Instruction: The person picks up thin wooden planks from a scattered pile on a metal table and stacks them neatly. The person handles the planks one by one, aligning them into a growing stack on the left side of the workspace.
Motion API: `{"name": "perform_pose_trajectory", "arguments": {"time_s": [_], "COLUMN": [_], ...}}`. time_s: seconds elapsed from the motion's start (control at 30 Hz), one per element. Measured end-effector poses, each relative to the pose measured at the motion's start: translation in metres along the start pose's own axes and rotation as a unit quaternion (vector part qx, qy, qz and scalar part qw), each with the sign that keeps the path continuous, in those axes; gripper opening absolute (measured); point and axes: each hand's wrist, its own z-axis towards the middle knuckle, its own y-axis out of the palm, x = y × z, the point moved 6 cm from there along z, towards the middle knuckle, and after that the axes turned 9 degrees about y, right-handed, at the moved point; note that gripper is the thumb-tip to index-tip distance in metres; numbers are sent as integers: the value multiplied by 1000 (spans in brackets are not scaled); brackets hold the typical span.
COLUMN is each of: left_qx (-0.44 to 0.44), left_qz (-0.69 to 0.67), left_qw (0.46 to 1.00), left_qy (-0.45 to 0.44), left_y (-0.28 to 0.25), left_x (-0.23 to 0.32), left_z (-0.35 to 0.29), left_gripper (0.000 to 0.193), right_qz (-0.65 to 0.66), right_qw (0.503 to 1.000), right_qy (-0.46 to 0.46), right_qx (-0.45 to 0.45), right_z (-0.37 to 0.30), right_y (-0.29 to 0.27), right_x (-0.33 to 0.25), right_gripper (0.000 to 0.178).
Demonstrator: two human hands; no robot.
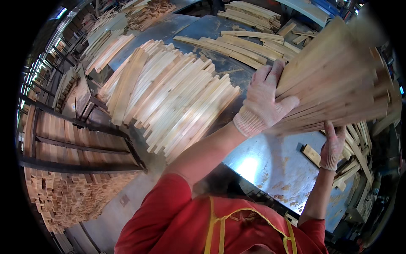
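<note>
A bundle of wooden strips (334, 80) is held up at the right, its far end smeared by motion. My left hand (266, 95), in a pale knitted glove, grips the bundle's near left side, with the thumb lying along the strips. Under the bundle's lower edge, my right hand (333, 146), gloved as well, supports it with raised fingers; part of that grip is hidden behind the wood. Left of my left arm, many pale strips (177, 97) lie side by side in a slanted row, with one wider board (130, 84) across their left end.
A shiny metal table (270, 169) spreads below the bundle. Loose offcuts (353, 156) pile up at its right. More boards (241, 46) lie on the far tabletop. At the left, a dark metal rack (76, 167) stands over a dense stack of wood (72, 194).
</note>
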Motion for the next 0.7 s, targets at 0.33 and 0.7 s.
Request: {"name": "perform_pose_trajectory", "arguments": {"time_s": [0.33,0.7], "left_qx": [-315,-336], "left_qz": [328,328], "left_qw": [889,883], "left_qy": [62,-10], "left_y": [-48,-121], "left_x": [-179,-113], "left_z": [-286,-283], "left_gripper": [73,46], "right_qz": [-318,-197], "right_qw": [913,918], "right_qy": [52,312], "right_qx": [-252,-145], "right_z": [-199,-198], "right_y": [109,102], "right_x": [177,235], "right_gripper": [68,55]}}
